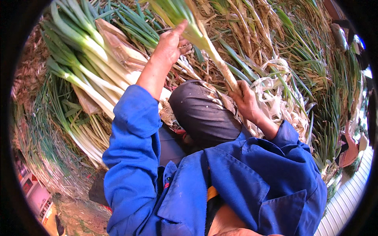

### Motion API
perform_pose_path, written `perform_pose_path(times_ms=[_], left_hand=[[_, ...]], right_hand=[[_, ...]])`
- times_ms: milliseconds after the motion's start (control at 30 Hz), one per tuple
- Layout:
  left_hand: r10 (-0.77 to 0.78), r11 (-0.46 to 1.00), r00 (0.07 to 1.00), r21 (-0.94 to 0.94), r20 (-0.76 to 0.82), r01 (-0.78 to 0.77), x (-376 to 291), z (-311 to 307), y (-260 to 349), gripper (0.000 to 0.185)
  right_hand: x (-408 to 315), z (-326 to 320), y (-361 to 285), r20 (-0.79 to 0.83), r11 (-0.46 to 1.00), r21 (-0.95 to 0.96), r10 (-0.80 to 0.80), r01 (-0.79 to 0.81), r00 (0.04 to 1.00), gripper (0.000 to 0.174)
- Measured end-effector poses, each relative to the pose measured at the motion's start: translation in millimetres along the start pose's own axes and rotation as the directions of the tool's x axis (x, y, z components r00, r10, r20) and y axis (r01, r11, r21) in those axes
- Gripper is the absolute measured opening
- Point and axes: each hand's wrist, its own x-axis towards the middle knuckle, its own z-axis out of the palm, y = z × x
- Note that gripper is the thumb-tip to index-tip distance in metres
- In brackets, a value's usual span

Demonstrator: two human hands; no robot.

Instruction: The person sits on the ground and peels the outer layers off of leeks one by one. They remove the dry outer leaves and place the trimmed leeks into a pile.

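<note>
A long Welsh onion (220, 60) slants across the space above my knee, its green leaves running off the top edge. My right hand (245, 98) grips its lower pale end; the skin there looks brown and dry. Against the leafy upper part rests the thumb of my left hand (172, 44). The fingers of that hand are curled and partly hidden, so whether they hold a leaf is unclear. Left of my left arm lies a bundle of cleaned Welsh onions (97, 63), white stalks towards me, on a brown wrapping sheet (118, 44).
Pale peeled skins (273, 88) are heaped beside my right hand. My dark-covered knee (203, 112) is between my arms. Unpeeled onions with dry leaves (254, 29) cover the ground ahead, and more onions (85, 141) lie at the left. White corrugated sheeting (345, 194) is at lower right.
</note>
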Motion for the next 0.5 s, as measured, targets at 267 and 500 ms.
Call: perform_pose_path(times_ms=[267, 500], left_hand=[[0.271, 0.938, 0.962, -0.217, -0.022, -0.269, -21, -2, 21, 0.028], [0.348, 0.879, 0.937, -0.356, 0.027, -0.316, -33, 2, 26, 0.025]], right_hand=[[102, 12, -52, 0.169, 0.955, 0.295, -0.071, 0.019, 0.983, 0.046], [143, 50, -91, -0.043, 0.921, 0.373, -0.106, 0.115, 0.993, 0.033]])
